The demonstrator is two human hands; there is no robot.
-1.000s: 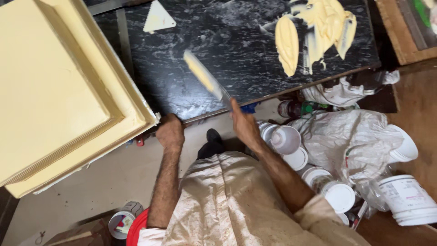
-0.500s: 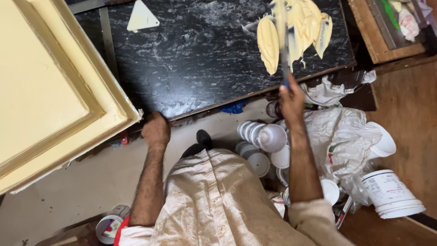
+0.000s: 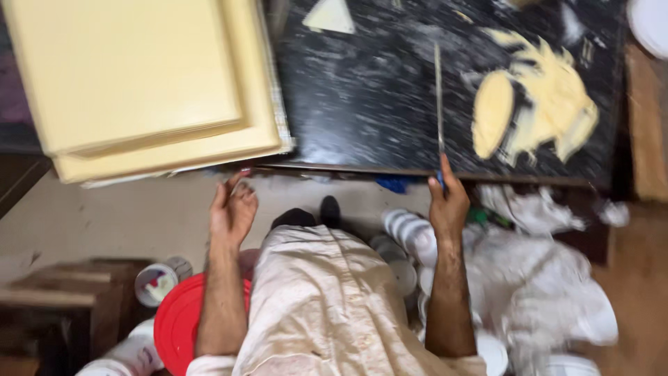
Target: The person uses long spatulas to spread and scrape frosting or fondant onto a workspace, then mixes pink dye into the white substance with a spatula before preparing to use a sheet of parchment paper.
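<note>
Nearest, below the black stone slab (image 3: pixel 362 104): red lid (image 3: pixel 177 324) and a small paint tin (image 3: pixel 158 282) off its near-left corner. White tubs (image 3: pixel 410 237) and crumpled white sheeting (image 3: pixel 536 278) are packed on the floor under its near-right edge.

Left hand (image 3: pixel 233 209) hangs just short of the slab's near edge. Its fingers are loosely curled and apart, holding nothing and touching nothing that I can see.

Right hand (image 3: pixel 449 202) is at the near edge too, fingers clamped round the handle of a long putty knife (image 3: pixel 438 97). The blade lies edge-on to the camera, pointing out across the slab.

Cream putty (image 3: pixel 536 104) sits in a smeared heap on the slab's far right, beside the blade but apart from it.

My read: the knife is between strokes of working the putty. Reaching the heap calls for a swing right with the blade turned flat.

Cream panels (image 3: pixel 139 76) overlap the slab's left end, clear of the knife. A pale triangular scraper (image 3: pixel 330 17) lies at the far edge. The tubs crowd the feet — nothing blocks the blade.
</note>
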